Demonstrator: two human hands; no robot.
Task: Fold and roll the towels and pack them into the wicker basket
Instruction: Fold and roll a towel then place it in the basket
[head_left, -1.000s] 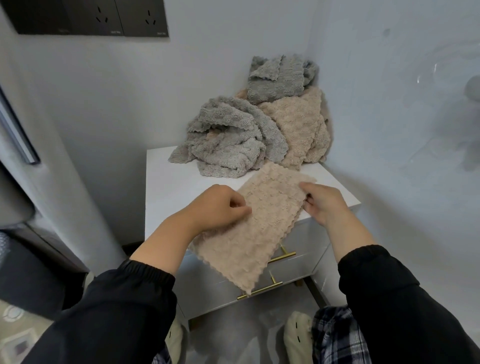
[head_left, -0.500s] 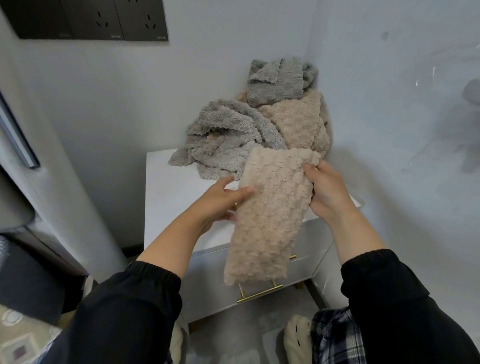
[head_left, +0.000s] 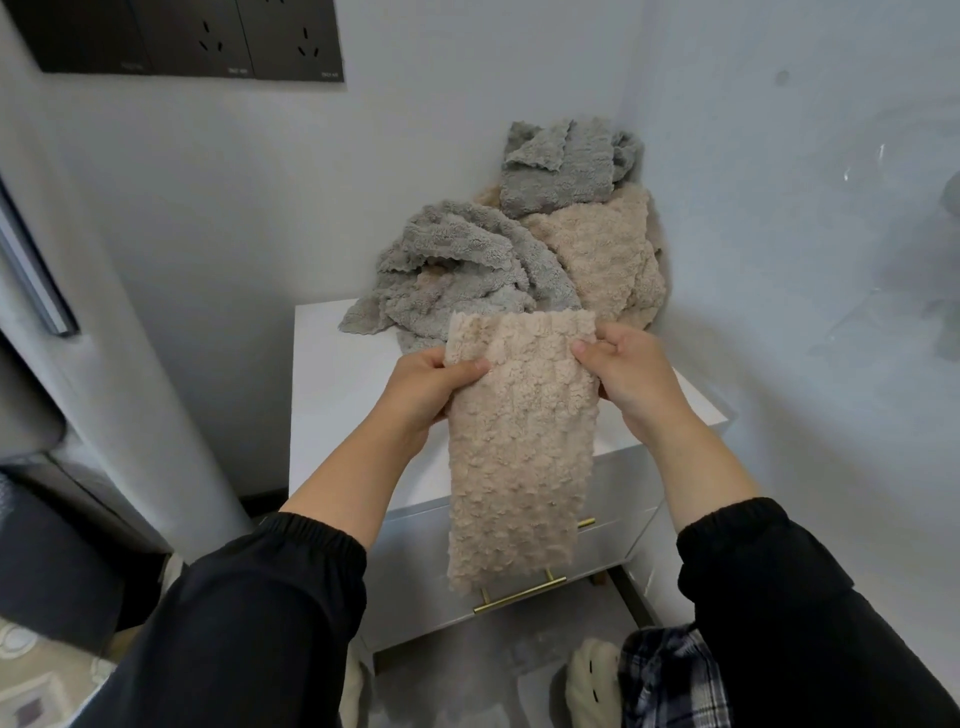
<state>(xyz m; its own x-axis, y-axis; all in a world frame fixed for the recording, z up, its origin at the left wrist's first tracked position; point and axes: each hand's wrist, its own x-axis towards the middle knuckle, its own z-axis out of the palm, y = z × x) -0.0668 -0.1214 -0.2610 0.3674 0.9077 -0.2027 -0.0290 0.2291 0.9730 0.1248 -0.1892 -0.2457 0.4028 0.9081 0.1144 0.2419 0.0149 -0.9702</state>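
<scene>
Grey and beige towels (head_left: 467, 260) lie heaped at the back of the white cabinet (head_left: 332, 400), below dark wall sockets (head_left: 249, 44). The left hand (head_left: 421, 389) and right hand (head_left: 631, 374) each pinch an upper corner of a folded beige towel (head_left: 519, 457), which hangs before the cabinet's front, hiding part of its drawers (head_left: 615, 535).

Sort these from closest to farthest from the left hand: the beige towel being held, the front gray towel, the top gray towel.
1. Held beige towel: gripped by the left hand.
2. Front gray towel: just behind, on the cabinet.
3. Top gray towel: atop the pile, in the corner.
</scene>
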